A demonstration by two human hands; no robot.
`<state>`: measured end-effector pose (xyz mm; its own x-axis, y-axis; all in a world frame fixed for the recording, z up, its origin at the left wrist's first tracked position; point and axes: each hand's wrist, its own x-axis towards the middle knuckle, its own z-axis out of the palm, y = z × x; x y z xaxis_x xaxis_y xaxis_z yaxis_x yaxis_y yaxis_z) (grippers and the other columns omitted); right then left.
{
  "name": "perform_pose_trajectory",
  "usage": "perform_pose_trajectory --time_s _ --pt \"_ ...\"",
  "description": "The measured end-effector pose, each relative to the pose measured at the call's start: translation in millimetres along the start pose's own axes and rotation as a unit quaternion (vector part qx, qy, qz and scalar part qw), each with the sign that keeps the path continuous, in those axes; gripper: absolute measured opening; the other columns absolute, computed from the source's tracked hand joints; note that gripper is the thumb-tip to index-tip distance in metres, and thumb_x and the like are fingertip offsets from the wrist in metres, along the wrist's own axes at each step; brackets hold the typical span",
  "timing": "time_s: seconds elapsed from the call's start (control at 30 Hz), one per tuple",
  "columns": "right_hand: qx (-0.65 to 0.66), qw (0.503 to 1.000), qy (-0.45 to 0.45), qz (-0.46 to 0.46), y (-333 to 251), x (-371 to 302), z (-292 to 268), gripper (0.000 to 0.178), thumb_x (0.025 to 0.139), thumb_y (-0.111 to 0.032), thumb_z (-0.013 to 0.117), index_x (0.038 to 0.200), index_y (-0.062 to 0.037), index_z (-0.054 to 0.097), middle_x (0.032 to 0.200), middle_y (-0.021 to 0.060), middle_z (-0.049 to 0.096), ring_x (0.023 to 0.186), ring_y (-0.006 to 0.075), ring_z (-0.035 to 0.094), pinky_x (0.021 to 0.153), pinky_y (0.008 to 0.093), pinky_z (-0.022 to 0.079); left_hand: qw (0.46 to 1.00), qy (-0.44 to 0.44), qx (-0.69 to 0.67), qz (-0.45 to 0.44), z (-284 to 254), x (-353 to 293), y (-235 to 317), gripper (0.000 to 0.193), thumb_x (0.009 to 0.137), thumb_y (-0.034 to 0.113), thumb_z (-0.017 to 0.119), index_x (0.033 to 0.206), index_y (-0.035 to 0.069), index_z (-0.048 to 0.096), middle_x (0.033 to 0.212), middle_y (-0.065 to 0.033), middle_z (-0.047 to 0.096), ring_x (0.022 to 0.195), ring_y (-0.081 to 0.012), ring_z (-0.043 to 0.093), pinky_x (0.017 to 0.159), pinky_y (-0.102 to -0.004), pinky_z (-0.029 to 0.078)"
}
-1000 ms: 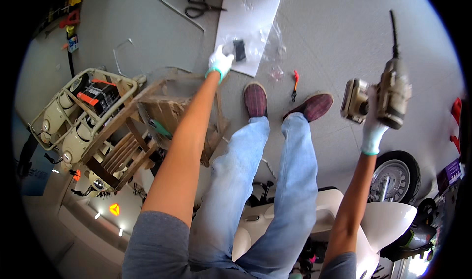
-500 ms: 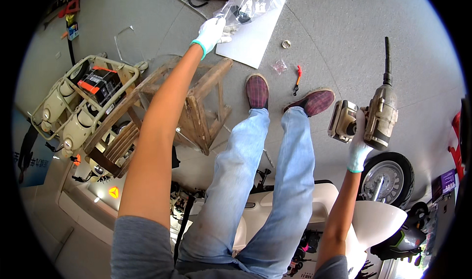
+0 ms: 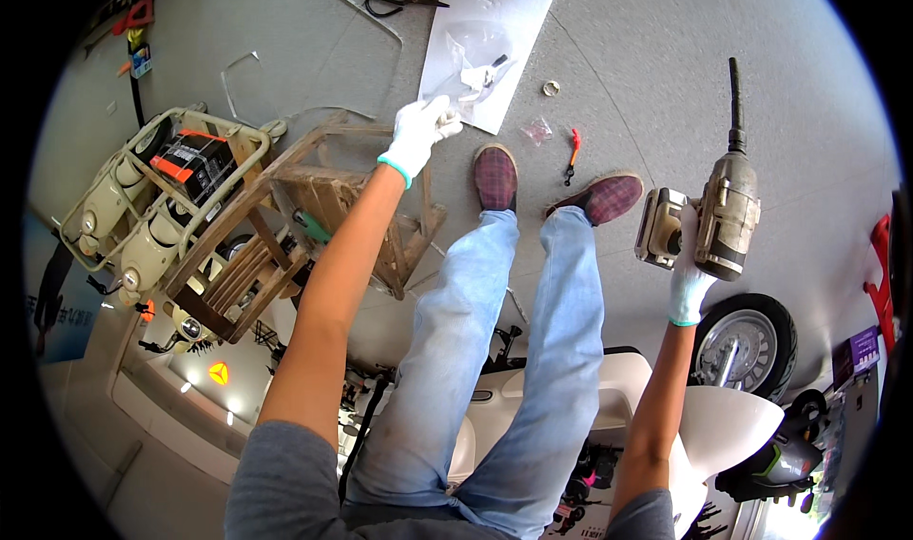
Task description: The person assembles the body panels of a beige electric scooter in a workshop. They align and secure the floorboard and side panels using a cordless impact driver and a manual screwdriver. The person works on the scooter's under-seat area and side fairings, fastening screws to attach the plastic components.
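From here, the white-gloved left hand (image 3: 417, 135) pinches a clear plastic bag (image 3: 475, 77) just ahead of it, over a white rectangular board (image 3: 521, 0); right of that board, the white-gloved right hand (image 3: 690, 278) clasps a tan cordless drill (image 3: 730, 202).

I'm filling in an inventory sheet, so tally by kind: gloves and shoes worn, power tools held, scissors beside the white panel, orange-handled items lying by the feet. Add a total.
White gloves: 2
Plaid shoes: 2
Cordless power tool: 1
Black scissors: 1
Small orange-handled item: 1
Total: 7
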<state>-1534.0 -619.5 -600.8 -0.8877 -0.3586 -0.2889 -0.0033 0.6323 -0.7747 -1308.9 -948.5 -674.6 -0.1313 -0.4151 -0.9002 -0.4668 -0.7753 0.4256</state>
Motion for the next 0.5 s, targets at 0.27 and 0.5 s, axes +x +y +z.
perform_pose_trajectory --time_s 0.27,0.5 --pt "0.037 0.999 -0.002 -0.006 -9.5 9.2 6.1 0.035 0.085 -0.007 0.065 0.117 -0.0034 0.053 0.097 0.0051 0.062 0.09 0.0145 0.058 0.087 0.034 0.047 0.977 0.054 0.179 0.099 -7.8 -27.6 -24.0 0.025 0.091 0.019 0.057 0.078 -0.002 0.062 0.078 -0.0082 0.064 0.066 -0.0116 0.06 0.064 -0.0252 0.052" --pt "0.0 1.0 -0.019 -0.025 -11.9 7.4 3.5 0.033 0.085 -0.008 0.066 0.116 -0.0035 0.055 0.098 0.0051 0.062 0.091 0.0147 0.059 0.088 0.0344 0.046 0.958 0.022 0.283 0.043 -27.5 -50.7 -63.6 0.023 0.094 0.017 0.053 0.098 -0.004 0.062 0.091 -0.0086 0.065 0.081 -0.0159 0.065 0.078 -0.0256 0.052"
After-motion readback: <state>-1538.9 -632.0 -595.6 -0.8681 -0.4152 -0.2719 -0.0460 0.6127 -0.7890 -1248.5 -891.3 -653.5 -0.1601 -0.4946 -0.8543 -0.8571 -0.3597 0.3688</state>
